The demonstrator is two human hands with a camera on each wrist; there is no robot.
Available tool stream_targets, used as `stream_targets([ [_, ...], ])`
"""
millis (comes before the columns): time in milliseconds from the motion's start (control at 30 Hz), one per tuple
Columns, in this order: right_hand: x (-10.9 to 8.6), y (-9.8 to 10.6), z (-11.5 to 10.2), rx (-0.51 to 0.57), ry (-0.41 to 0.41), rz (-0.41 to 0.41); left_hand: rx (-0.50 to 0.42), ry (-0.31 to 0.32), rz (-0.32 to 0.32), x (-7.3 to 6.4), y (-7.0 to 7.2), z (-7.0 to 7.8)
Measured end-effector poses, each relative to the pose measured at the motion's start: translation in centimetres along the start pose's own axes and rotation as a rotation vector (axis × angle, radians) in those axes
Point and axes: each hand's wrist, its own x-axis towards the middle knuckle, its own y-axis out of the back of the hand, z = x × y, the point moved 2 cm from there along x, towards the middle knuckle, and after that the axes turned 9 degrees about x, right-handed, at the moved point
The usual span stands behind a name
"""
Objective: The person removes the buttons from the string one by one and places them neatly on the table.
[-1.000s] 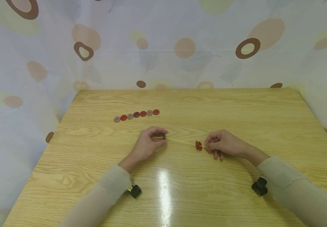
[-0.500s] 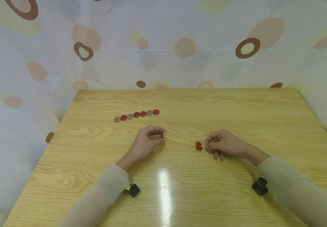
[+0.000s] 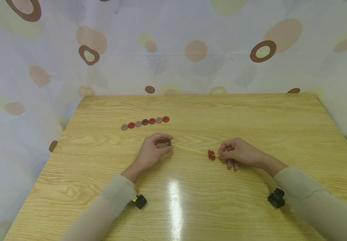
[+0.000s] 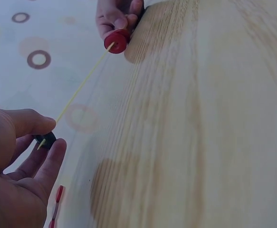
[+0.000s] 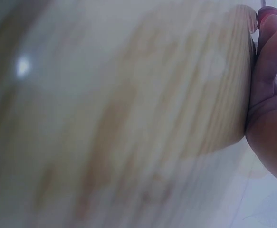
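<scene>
My left hand (image 3: 151, 150) pinches a dark button (image 4: 48, 139) between thumb and fingertips. A yellow string (image 3: 190, 148) runs through that button and stretches straight across to the right hand. Red buttons (image 3: 211, 154) sit on the string close to the right fingertips, facing the left hand in the left wrist view. With thumb and index finger, my right hand (image 3: 240, 152) pinches the string just beyond them, its other fingers loosely bent. The right wrist view catches only the edge of this hand and a red button (image 5: 270, 15).
Behind the left hand, a slightly slanted row of several red, pinkish and dark buttons (image 3: 144, 122) lies on the wooden table (image 3: 251, 113). A patterned curtain (image 3: 173, 47) hangs behind the table and along its sides.
My left hand has drifted left and slightly away with the dark button, so the stretch of string between it and the red buttons is longer. The right hand stays almost still.
</scene>
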Motion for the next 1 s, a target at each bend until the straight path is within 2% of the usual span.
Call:
stream_targets([
  [300, 0.0, 0.1, 0.2, 0.005, 0.0, 0.0, 0.015, -0.015, 0.012, 0.1, 0.3, -0.1],
  [700, 0.0, 0.2, 0.4, 0.02, -0.006, 0.005, 0.02, -0.002, 0.01, 0.1, 0.6, -0.1],
  [867, 0.0, 0.1, 0.3, 0.02, -0.013, 0.009, 0.089, 0.0, -0.005, 0.8, 0.4, -0.3],
  [1000, 0.0, 0.1, 0.3, 0.016, -0.01, 0.011, 0.207, -0.029, -0.007, 2.0, 0.1, -0.1],
])
